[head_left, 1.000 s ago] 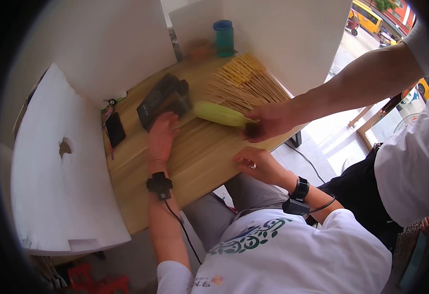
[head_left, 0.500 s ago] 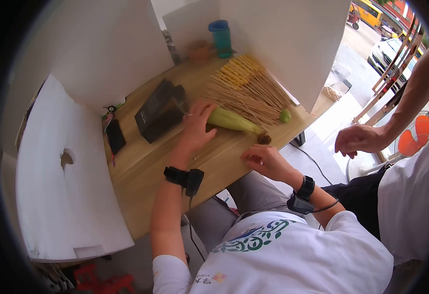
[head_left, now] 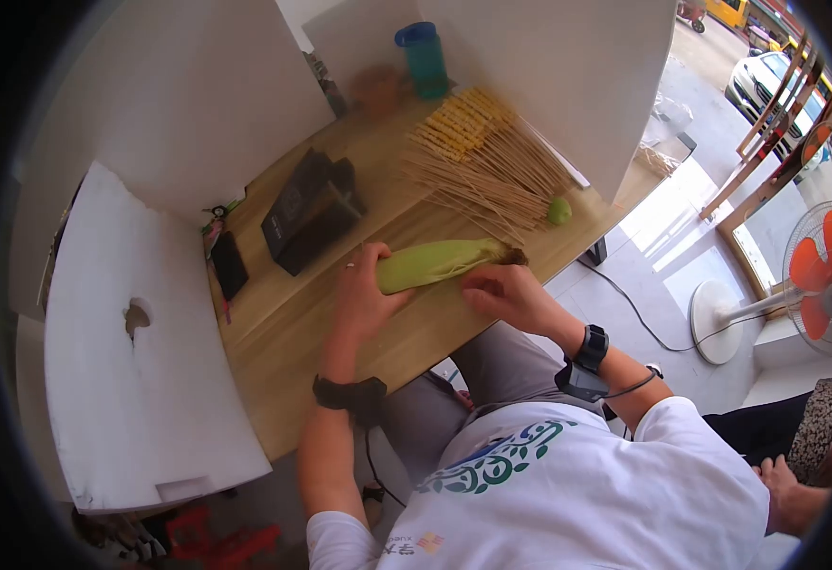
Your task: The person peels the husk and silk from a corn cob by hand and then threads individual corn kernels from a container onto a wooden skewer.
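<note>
An ear of corn (head_left: 435,265) in its green husk lies across the front of the wooden table, its brown silk pointing right. My left hand (head_left: 364,296) is wrapped around the blunt left end, thumb along the near side. At the silk end, my right hand (head_left: 511,296) has its fingers curled right against the husk's lower edge; what they pinch is hidden. Behind the corn lie several wooden skewers (head_left: 478,195), many tipped with yellow corn pieces (head_left: 463,123). A small green round piece (head_left: 558,211) is beside them.
A black box (head_left: 307,214) and a dark phone (head_left: 229,266) are on the table's left. At the back stands a blue-lidded teal bottle (head_left: 424,65). White panels (head_left: 141,380) flank the table. An orange-bladed fan (head_left: 826,275) and another person's hand (head_left: 784,489) are at right.
The corn has shifted toward me and turned more level, with my left hand now around its end. My right hand has come up to the silk end. The other person's arm moved back and lower.
</note>
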Motion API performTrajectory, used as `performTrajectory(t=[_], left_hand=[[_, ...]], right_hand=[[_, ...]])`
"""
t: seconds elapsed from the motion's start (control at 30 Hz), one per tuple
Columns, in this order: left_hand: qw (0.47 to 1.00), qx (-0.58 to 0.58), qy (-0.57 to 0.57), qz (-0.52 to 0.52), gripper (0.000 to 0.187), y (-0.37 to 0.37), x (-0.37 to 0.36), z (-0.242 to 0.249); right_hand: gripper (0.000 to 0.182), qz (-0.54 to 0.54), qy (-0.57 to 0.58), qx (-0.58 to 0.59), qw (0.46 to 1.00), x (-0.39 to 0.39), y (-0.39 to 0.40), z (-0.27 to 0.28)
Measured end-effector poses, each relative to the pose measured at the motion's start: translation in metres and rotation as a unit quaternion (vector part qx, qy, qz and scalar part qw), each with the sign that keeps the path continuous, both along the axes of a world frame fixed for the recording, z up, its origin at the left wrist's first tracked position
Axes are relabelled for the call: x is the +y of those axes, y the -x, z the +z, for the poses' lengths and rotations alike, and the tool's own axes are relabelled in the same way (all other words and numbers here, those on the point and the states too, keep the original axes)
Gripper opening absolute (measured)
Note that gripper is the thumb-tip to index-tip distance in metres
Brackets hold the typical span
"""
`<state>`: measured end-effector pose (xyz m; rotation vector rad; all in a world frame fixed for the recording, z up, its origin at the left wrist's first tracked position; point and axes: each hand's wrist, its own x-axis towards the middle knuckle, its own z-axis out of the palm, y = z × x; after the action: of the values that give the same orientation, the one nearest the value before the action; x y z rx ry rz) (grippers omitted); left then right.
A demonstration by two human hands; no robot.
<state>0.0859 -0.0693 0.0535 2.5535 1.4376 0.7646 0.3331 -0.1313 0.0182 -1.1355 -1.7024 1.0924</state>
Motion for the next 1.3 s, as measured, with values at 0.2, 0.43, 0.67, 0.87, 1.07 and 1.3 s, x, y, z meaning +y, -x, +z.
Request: performTrajectory(t=[0.2, 0.43, 0.67, 0.87, 1.07, 1.3], left_hand=[[0.967, -0.240, 0.081, 0.018, 0.064, 0.006, -0.026, 0.003], [0.975, -0.214, 0.055, 0.030, 0.066, 0.010, -0.033, -0.005], [0.936, -0.307, 0.169, -0.035, 0.050, 0.010, -0.033, -0.001], [0.919, -0.335, 0.194, -0.077, 0.054, 0.007, -0.025, -0.003], [0.871, -0.392, 0.275, -0.106, 0.058, -0.001, -0.010, -0.007], [0.832, -0.443, 0.312, -0.117, 0.062, -0.009, 0.001, -0.007]], right_hand=[[0.045, -0.001, -0.044, 0.168, 0.985, 0.017, 0.030, 0.004], [0.043, -0.037, -0.059, 0.151, 0.986, 0.034, 0.053, 0.026], [0.039, -0.058, -0.118, 0.196, 0.972, 0.043, 0.058, 0.038], [0.032, -0.091, -0.104, 0.282, 0.950, 0.057, 0.051, 0.045], [0.020, -0.136, -0.161, 0.261, 0.942, 0.068, 0.055, 0.054], [0.012, -0.167, -0.216, 0.264, 0.925, 0.089, 0.069, 0.057]])
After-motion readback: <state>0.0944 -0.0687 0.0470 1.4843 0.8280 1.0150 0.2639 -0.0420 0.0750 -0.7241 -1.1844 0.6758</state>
